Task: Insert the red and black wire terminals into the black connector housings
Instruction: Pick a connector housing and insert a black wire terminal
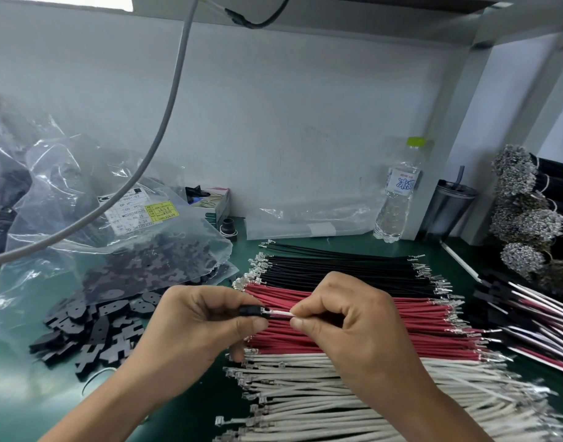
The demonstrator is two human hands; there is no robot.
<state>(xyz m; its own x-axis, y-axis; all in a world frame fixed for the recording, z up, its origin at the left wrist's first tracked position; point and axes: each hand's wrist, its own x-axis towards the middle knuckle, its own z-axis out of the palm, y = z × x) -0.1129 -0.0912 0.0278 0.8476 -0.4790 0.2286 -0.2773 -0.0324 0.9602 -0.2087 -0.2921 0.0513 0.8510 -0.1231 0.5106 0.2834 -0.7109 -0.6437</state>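
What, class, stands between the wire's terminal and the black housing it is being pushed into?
Nothing visible. The left hand holds the black housing, the right hand pinches the white wire, and its metal terminal sits right at the housing's opening.

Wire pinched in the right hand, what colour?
White wire, head view, at the black housing.

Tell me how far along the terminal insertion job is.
Done: finished assemblies with black housings lie stacked at the right. In hand: the left hand holds a black connector housing while the right hand pinches a white wire at its opening. Left: big rows of black wires, red wires and white wires, plus loose housings.
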